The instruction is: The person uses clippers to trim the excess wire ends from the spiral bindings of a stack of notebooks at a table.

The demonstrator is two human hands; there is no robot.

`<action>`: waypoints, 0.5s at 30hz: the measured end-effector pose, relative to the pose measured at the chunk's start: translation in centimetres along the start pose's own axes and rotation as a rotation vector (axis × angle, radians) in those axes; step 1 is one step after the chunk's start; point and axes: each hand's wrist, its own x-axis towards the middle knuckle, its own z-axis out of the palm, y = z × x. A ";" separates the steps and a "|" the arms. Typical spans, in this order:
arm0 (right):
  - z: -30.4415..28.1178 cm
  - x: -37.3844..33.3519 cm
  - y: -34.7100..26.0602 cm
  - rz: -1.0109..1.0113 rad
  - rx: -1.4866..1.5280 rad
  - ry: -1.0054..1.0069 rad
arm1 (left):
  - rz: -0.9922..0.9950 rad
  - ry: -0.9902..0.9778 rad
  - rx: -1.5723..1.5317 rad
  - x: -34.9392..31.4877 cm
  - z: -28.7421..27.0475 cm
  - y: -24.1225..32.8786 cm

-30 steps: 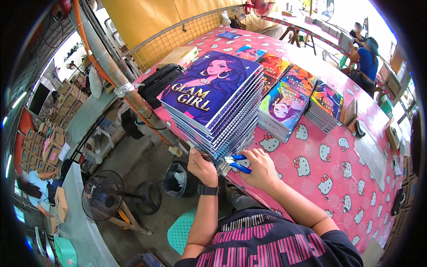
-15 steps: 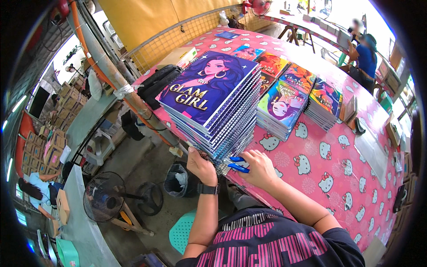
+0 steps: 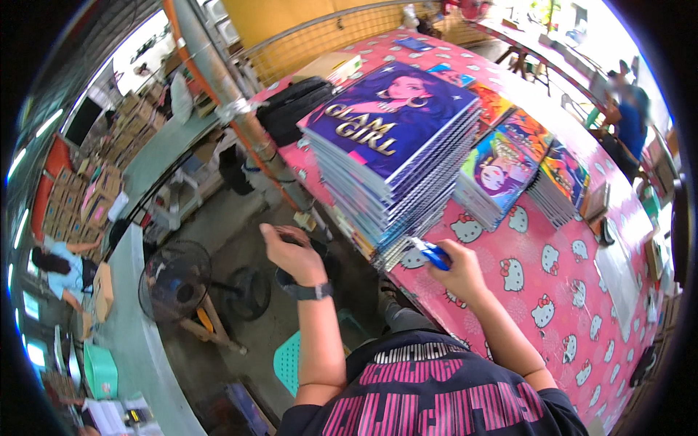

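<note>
A tall stack of spiral-bound notebooks [image 3: 392,123] with purple covers stands at the near left edge of the table, a long-haired figure on the top cover. Their wire coils face right, toward my right hand. My right hand [image 3: 459,267] grips a pair of blue-handled pliers [image 3: 438,256] by the handles. The jaws point at the lower near corner of the stack; whether they touch a wire I cannot tell. Away from the stack, over the floor, my left hand [image 3: 294,258] is raised with its fingers loosely bent and apart, and nothing shows in it.
Shorter stacks of colourful notebooks [image 3: 498,171] stand right of the tall one on the pink patterned table [image 3: 523,298]. A black bag [image 3: 294,109] lies behind it, near a metal post [image 3: 251,123]. A standing fan [image 3: 174,280] and a green stool [image 3: 289,363] are at left. Other people work farther off.
My left hand has let go of the stack's lower corner and moved left. My right hand's fingers have closed farther round the pliers' handles. The whole view has shifted.
</note>
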 end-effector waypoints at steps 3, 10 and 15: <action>-1.2 -0.6 0.2 0.148 0.037 -0.077 | -0.015 0.216 -0.076 5.9 -2.8 1.9; -0.8 -1.6 0.7 0.108 -0.016 -0.130 | 0.268 0.307 1.641 17.0 -19.7 -8.8; -1.0 -2.3 2.3 0.161 0.001 -0.046 | -0.015 0.045 1.220 17.4 -23.5 -8.6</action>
